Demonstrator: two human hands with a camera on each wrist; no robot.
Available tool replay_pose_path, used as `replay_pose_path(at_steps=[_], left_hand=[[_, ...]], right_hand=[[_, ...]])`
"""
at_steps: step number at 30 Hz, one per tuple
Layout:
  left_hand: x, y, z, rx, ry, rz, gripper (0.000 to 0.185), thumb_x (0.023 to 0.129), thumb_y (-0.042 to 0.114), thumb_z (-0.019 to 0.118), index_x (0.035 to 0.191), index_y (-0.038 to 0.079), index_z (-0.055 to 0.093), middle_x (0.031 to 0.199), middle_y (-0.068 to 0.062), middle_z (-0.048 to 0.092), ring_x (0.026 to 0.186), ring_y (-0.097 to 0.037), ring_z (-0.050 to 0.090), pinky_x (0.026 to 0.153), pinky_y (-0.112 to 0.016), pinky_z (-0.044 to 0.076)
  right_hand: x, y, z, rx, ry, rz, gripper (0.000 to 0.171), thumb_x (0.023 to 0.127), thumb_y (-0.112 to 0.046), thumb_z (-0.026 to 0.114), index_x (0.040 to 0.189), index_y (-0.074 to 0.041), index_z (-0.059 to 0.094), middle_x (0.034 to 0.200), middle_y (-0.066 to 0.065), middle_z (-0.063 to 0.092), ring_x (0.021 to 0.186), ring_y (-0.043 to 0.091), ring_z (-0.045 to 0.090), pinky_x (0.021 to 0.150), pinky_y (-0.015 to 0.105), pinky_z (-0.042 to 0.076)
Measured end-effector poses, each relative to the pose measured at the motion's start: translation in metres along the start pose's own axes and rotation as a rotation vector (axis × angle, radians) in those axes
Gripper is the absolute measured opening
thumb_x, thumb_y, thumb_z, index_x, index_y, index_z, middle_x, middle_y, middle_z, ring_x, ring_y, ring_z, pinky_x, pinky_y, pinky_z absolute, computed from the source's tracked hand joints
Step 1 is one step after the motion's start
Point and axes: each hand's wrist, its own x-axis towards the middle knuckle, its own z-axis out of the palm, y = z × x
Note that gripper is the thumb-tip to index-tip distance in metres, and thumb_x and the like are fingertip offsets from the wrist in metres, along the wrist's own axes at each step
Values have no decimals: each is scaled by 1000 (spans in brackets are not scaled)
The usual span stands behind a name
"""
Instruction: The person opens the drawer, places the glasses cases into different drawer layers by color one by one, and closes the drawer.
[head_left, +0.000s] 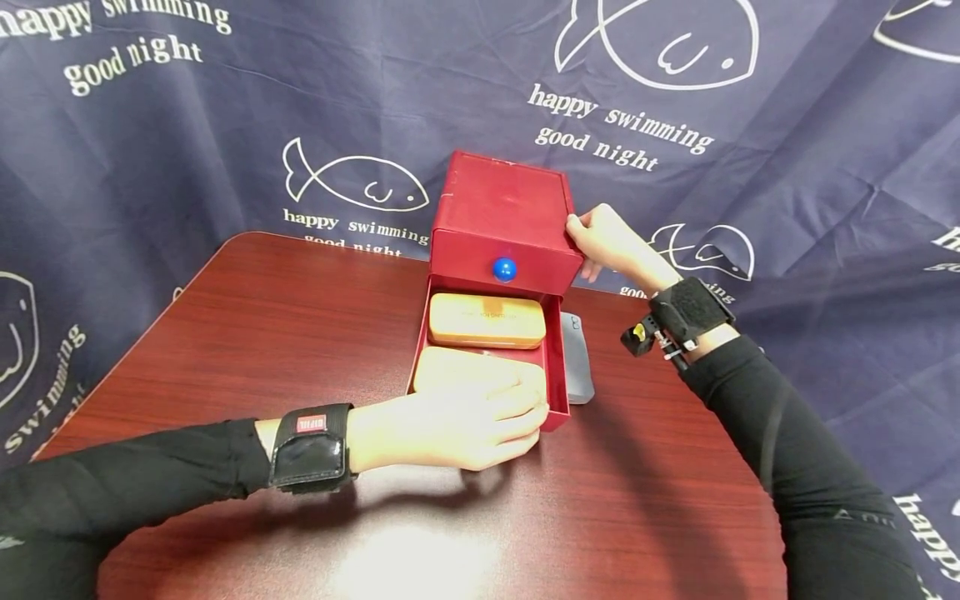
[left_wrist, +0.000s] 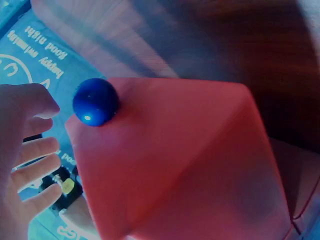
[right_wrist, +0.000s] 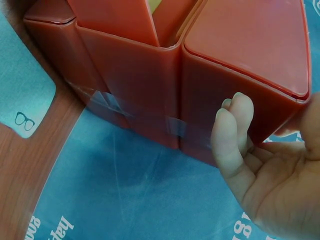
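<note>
A red drawer cabinet stands at the table's back edge, its lower drawer pulled out. Inside lie a yellow glasses case and, nearer the front, a second yellow case, partly hidden by my left hand. That hand hovers at the drawer's front; in the left wrist view its loosely bent fingers are apart from the blue knob on the drawer front. My right hand holds the cabinet's upper right edge, fingers against its side in the right wrist view.
A grey case with a glasses mark lies right of the drawer. The upper drawer, with its own blue knob, is closed. Below is a brown wooden table; a dark blue printed cloth hangs behind.
</note>
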Motion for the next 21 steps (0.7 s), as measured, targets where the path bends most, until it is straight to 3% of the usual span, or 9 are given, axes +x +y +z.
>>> replay_pose_path(at_steps=[2,3,7,13,21], left_hand=[[-2,1,0,21,20,5,39,104,6,31,126,15,63,130,-1,64,124,-19,59,116,-33,45],[-2,1,0,-64,85,21,34,103,8,39,122,16,66,130,-2,66,124,-22,60,115,-36,46],[-5,1,-2,-31,76,47,26,101,18,51,121,16,67,130,-5,67,123,-23,61,113,-38,48],[-10,3,-4,30,29,129,31,102,18,48,127,15,66,133,-4,66,124,-24,60,111,-37,48],[-13,10,-2,-3,34,199,35,103,18,42,123,18,70,131,-3,66,124,-24,60,111,-39,49]], right_hand=[[0,1,0,-1,0,-1,46,105,-23,37,68,-2,56,42,0,57,36,12,60,43,23,54],[0,1,0,0,0,-1,46,105,-23,37,68,-2,56,42,0,57,36,12,60,43,23,54],[0,0,0,7,0,-4,46,105,-22,37,70,-1,57,43,0,57,36,12,60,42,24,54],[0,0,0,11,-5,-3,45,105,-22,37,72,0,59,42,1,57,35,12,59,41,25,54],[2,1,0,8,-5,0,46,105,-23,37,70,-1,58,42,0,57,35,12,59,41,24,54]])
